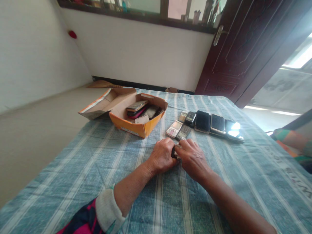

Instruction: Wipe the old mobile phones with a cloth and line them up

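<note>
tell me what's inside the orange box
The orange box holds phones: a silver phone on top, a pink-edged phone under it, a dark phone beside them and a white block in front. Whatever lies beneath the pile is covered.

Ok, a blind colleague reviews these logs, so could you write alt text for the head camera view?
A person's left hand and right hand meet around a small dark object on a blue striped cloth. Beyond them a row of phones lies on the cloth, and to its left an open orange box holds more phones.
</note>
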The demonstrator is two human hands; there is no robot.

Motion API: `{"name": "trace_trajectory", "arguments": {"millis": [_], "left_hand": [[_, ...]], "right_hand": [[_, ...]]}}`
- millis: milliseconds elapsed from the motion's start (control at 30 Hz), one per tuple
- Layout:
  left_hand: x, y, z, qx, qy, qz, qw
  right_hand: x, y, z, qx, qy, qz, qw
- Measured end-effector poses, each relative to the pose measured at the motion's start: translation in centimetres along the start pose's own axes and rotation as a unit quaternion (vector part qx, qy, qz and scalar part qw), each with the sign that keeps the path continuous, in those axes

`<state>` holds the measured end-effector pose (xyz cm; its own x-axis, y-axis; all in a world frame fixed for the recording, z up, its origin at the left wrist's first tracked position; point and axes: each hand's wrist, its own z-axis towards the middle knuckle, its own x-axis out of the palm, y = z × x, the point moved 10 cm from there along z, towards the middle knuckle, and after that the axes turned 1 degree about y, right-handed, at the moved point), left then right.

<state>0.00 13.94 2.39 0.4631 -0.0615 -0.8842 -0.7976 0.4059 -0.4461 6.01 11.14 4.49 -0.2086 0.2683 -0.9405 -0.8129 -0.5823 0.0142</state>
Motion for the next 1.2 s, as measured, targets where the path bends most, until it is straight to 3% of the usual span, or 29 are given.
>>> {"name": "trace_trajectory", "arguments": {"millis": [633, 1200], "left_hand": [[0.1, -0.1, 0.0, 0.002, 0.010, 0.006, 1.000], [-0.1, -0.3, 0.0, 0.001, 0.000, 0.015, 1.000]], "right_hand": [[0.1, -1.5, -0.5, 0.036, 0.008, -0.011, 0.999], [0.1, -0.9, 0.1, 0.027, 0.028, -0.001, 0.999]]}}
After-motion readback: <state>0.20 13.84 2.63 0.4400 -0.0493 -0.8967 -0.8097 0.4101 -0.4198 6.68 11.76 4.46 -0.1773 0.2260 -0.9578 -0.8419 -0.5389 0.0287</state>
